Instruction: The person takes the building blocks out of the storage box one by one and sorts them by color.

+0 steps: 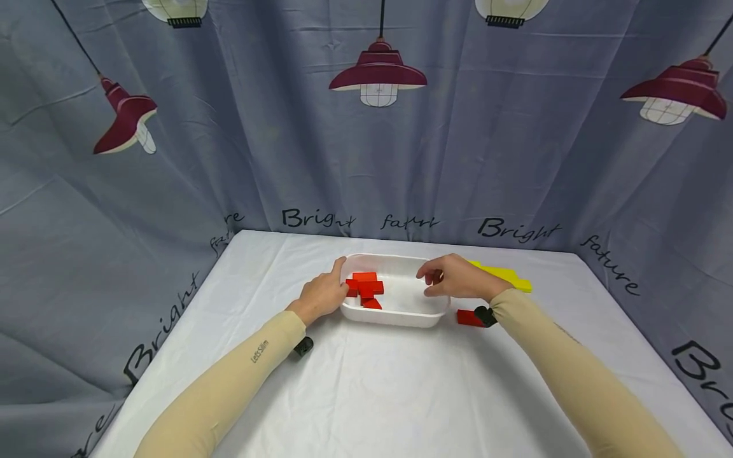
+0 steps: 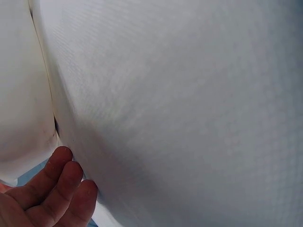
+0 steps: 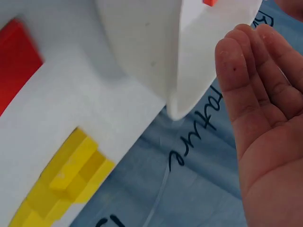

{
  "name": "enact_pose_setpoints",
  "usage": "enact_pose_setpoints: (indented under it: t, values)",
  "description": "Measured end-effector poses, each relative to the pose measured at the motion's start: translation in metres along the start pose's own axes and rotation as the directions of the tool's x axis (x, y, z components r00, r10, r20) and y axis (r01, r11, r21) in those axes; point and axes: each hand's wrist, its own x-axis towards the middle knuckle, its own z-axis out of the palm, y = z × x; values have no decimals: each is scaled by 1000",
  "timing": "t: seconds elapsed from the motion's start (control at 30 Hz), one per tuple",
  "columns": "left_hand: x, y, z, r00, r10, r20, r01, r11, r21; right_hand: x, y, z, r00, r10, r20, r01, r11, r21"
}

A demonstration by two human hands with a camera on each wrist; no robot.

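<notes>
A white rectangular tray (image 1: 395, 317) sits on the table with several red blocks (image 1: 366, 286) grouped in its left half. At its left end, my left hand (image 1: 322, 294) holds the rim, index finger along the outside and thumb at the inner edge. Three of its fingers (image 2: 68, 182) show low beside the tray wall in the left wrist view. My right hand (image 1: 458, 277) hovers at the tray's right end with loosely bent fingers and nothing in them. Just right of the tray, a red block (image 1: 469, 318) lies partly hidden behind the right wrist's camera.
Yellow blocks (image 1: 506, 275) lie beyond the right forearm, partly covered by it; in the right wrist view they have a stepped shape. A white cloth covers the table (image 1: 395, 394). A grey curtain (image 1: 487, 146) printed with lamps hangs behind and on both sides.
</notes>
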Motion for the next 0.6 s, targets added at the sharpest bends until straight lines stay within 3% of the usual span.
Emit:
enact_pose_setpoints:
  t: [0.3,0.6]
  values:
    - [1,0,0,1000,7,7,-7,1000,-18,33,-5,4,1000,-11,18,9,990,142]
    - [0,1,0,1000,-2,9,2,1000,-22,55,-3,13,999,40,25,-45,969,243]
